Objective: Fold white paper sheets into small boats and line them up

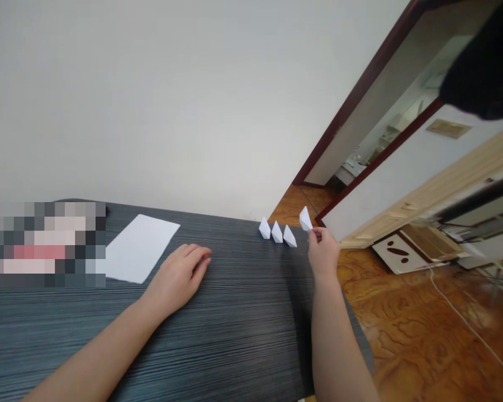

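Note:
My right hand [323, 248] pinches a small folded white paper boat [305, 218] between thumb and fingertips, raised near the right end of the dark table [235, 312]. Just left of it, three similar white paper boats [277, 232] stand in a row by the table's back edge. My left hand [180, 273] rests on the tabletop with nothing in it, its fingers loosely bent and the thumb slightly apart. Beside that hand, to its left, lies a stack of white paper [142, 248], partly covered by a blurred patch.
A pale wall [171, 100] rises behind the table. On the right are a dark-red door frame [352, 95], a wooden floor [406, 329] with a white cable [456, 310], and a box [398, 251]. A pixelated area hides the table's far left.

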Available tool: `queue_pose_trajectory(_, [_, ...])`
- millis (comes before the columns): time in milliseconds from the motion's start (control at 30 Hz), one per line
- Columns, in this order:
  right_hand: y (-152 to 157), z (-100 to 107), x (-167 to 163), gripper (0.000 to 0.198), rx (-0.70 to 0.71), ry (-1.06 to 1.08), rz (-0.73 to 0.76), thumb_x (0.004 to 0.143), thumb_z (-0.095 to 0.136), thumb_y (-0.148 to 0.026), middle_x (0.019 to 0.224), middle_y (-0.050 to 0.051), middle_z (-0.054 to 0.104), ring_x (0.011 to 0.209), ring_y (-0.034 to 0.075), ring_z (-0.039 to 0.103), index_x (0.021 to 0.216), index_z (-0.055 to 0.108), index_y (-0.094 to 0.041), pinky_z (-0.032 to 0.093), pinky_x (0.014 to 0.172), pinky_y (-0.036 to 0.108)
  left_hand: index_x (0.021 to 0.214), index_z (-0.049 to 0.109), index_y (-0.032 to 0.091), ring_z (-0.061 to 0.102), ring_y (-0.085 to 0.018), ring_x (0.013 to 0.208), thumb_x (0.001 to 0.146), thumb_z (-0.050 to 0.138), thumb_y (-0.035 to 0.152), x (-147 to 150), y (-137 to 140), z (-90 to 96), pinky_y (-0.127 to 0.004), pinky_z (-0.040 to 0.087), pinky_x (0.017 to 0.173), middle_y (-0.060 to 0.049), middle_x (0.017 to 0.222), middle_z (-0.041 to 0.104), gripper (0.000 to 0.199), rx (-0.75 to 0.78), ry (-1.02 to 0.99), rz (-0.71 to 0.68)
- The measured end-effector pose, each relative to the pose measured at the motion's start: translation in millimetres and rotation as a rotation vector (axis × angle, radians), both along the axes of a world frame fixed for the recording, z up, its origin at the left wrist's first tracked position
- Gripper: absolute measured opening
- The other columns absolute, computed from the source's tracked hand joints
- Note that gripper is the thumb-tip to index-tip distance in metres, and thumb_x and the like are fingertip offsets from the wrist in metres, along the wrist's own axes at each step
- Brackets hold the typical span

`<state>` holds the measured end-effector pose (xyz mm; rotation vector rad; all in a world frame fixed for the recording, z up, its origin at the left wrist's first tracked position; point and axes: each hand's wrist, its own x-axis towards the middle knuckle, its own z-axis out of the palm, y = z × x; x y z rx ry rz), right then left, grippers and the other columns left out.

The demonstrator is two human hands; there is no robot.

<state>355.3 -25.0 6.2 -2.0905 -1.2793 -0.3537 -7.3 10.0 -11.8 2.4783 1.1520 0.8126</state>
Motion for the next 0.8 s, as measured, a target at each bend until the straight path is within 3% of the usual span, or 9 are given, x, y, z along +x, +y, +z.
queue_pose_trajectory(133, [-3.1, -18.2, 28.7, 0.025, -0.078, 0.018, -0.056, 0.083, 0.044, -0.031, 0.079, 0.011, 0.065, 0.071, 0.022, 0.058, 0.084, 0.062, -0.014, 0.041, 0.066, 0.031, 0.100, 0.056, 0.019, 0.052, -0.021, 0.092, 0.089, 0.039, 0.030, -1.2, -0.2, -1.4, -0.036, 0.041, 0.085, -0.006, 0.095, 0.059, 0.023, -0.012, 0.017, 0.005])
queue_pose_trajectory(400, [-1.5, -36.8, 32.4, 0.017, -0.191, 0.028, -0.046, 0.074, 0.053, -0.031, 0.076, 0.008, 0.064, 0.069, 0.021, 0.056, 0.075, 0.063, -0.017, 0.038, 0.063, 0.030, 0.098, 0.058, 0.019, 0.054, -0.021, 0.092, 0.089, 0.038, 0.031, -2.8, -1.2, 0.4, -0.035, 0.042, 0.084, -0.005, 0.095, 0.060, 0.025, -0.039, 0.020, 0.002])
queue_pose_trajectory(667, [-1.8, -29.8, 25.7, 0.023, -0.132, -0.010, -0.028, 0.073, 0.055, -0.037, 0.081, 0.010, 0.062, 0.075, 0.023, 0.056, 0.078, 0.061, -0.015, 0.040, 0.067, 0.032, 0.097, 0.058, 0.020, 0.054, -0.020, 0.092, 0.089, 0.039, 0.030, -5.5, 0.3, -1.3, -0.035, 0.042, 0.084, -0.005, 0.093, 0.060, 0.023, -0.032, 0.011, 0.000])
queue_pose_trajectory(800, [-4.1, -14.7, 9.7, 0.028, -0.042, -0.036, -0.020, 0.082, 0.045, -0.037, 0.082, 0.012, 0.061, 0.079, 0.023, 0.055, 0.082, 0.060, -0.013, 0.041, 0.072, 0.035, 0.097, 0.058, 0.019, 0.054, -0.021, 0.090, 0.089, 0.039, 0.029, -8.3, 1.0, -0.6, -0.036, 0.042, 0.082, -0.006, 0.092, 0.061, 0.023, 0.005, 0.026, 0.040])
